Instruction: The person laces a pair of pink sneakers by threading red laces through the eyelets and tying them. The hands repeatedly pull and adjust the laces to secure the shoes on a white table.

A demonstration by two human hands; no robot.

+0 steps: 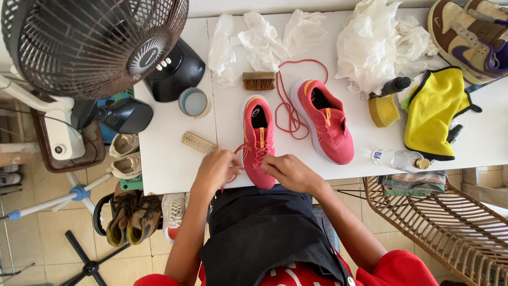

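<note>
Because it is soft mesh over a springy foam sole, the coral-red running shoe with an orange stripe (259,139) looks light and pliable, best steadied at the toe end. It lies at the white table's (174,159) near edge. The left hand (216,168), at eight o'clock, pinches its red lace; the right hand (288,172), at four o'clock, curls closed against its toe. Its unlaced twin (324,123) sits at two o'clock, a loose red lace (288,106) between them.

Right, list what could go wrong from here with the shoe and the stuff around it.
The left hand and right hand work the lace on the near pink shoe, whose toe overhangs the white table's edge; a hard tug could slide it off. The loose red lace beside the second shoe might snag. The glass bottle lying near the edge could roll.
</note>
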